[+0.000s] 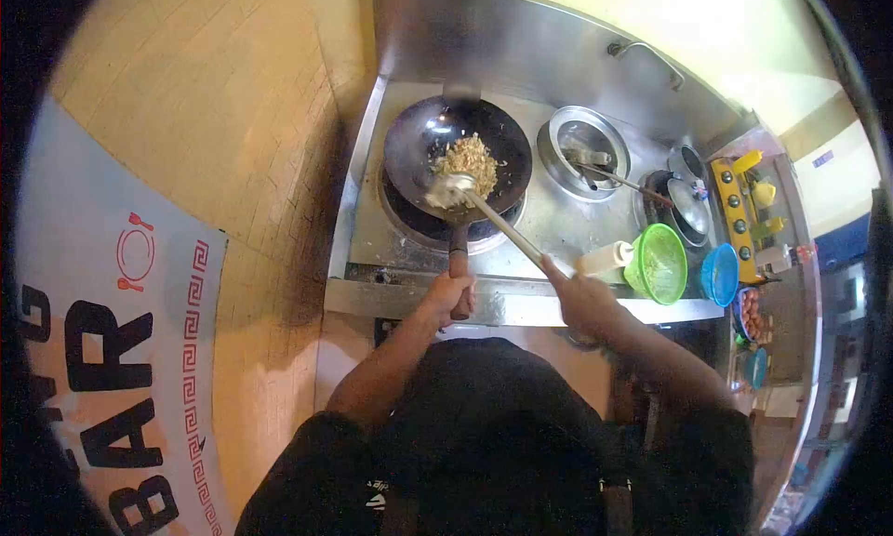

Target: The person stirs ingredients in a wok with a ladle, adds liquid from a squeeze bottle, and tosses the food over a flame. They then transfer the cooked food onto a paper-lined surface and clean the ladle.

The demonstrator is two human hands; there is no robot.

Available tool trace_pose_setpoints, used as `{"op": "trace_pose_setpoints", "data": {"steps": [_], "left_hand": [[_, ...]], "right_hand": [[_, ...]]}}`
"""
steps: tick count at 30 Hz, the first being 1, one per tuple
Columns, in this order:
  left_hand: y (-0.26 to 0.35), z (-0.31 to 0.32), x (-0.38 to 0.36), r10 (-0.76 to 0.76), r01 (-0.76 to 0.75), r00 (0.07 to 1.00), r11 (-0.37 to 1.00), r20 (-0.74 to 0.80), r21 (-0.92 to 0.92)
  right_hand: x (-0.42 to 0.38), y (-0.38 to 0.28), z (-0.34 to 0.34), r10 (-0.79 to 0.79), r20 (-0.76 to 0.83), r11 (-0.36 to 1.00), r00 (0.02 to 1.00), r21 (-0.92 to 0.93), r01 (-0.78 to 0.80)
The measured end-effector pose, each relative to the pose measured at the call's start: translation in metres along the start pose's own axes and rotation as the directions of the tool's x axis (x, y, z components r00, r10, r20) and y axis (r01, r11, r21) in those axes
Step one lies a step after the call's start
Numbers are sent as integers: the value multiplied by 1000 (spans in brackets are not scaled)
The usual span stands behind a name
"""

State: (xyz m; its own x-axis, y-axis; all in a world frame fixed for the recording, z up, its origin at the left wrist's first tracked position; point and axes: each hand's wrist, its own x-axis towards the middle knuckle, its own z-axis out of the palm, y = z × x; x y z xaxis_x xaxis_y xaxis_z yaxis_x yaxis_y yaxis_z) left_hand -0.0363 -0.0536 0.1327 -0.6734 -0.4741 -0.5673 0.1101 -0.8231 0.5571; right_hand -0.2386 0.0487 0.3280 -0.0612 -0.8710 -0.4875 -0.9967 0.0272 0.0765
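A dark wok (409, 155) sits over the burner at the left of the steel cooktop. My left hand (449, 297) is wrapped round its wooden handle (459, 248). In the wok lies a heap of browned food in small bits (473, 159), which looks like fried rice. My right hand (586, 304) grips a long-handled metal ladle (507, 227). The ladle's rounded head, a little blurred, is down in the wok at the near edge of the food.
Right of the wok stands a metal pot (549, 150) with a utensil across it. A green basket (662, 266), a white bottle (605, 259) and a blue basket (720, 276) are near my right hand. A yellow rack (730, 206) with bottles borders the right. A steel backsplash (521, 48) rises behind.
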Motion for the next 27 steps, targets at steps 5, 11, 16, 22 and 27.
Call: {"op": "trace_pose_setpoints", "data": {"steps": [5,11,16,22,27], "left_hand": [[21,89,-69,47,-39,997,991,60,-126],[14,52,-30,72,-65,997,987,39,-147],[3,33,-15,50,-36,995,988,88,-153],[-3,13,0,38,-35,996,999,85,-32],[-2,11,-13,542,-381,838,653,-53,655]], "right_hand": [[-19,59,-40,-31,-153,968,988,-250,-8],[-76,64,-139,-31,-104,960,994,-279,1],[-51,61,-84,-18,76,998,997,-51,22],[69,-5,17,47,-199,987,979,160,-15],[-12,-16,-7,14,-21,998,1000,64,-13]]}}
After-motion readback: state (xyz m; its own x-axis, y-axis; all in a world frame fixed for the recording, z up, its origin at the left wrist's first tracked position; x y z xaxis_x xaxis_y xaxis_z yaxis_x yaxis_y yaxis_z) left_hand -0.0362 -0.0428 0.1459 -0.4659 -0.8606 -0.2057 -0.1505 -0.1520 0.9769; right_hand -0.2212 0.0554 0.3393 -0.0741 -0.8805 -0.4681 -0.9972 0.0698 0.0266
